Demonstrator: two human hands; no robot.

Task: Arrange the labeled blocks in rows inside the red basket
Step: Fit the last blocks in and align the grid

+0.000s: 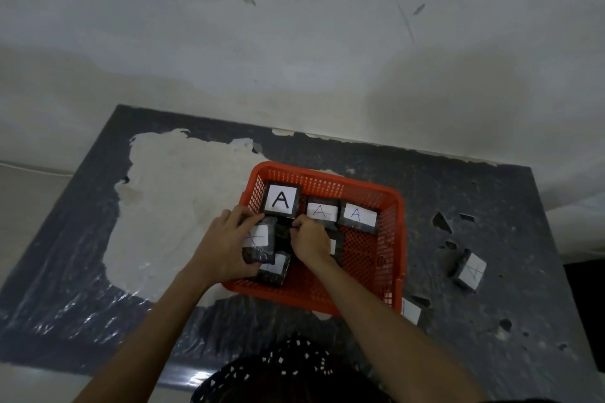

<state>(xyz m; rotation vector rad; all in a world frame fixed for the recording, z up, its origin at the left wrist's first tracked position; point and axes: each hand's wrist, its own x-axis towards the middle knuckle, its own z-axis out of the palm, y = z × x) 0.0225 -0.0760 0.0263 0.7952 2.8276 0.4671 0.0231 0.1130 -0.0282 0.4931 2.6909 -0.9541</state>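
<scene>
Left of centre I see my left hand (pixel 226 244) clamped around a labeled block (pixel 258 244) inside the red basket (pixel 391 240); my right hand (pixel 311 240) pinches something small beside it. Three A blocks (pixel 322 212) line the basket's far wall; another block (pixel 468 270) lies at frame right.

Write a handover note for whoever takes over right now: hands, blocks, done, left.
Left hand: gripping a dark block with a white paper label at the left wall of the red plastic mesh basket.
Right hand: fingers pinched on a dark block mid-basket; the block is mostly hidden.
Done: far row of three A-labelled blocks: bold black A, then two thin blue A's.
In progress: second row. One more block lies near the front left corner.
Left: two labelled blocks outside on the dark table, one to the right, one by the front right corner.
</scene>
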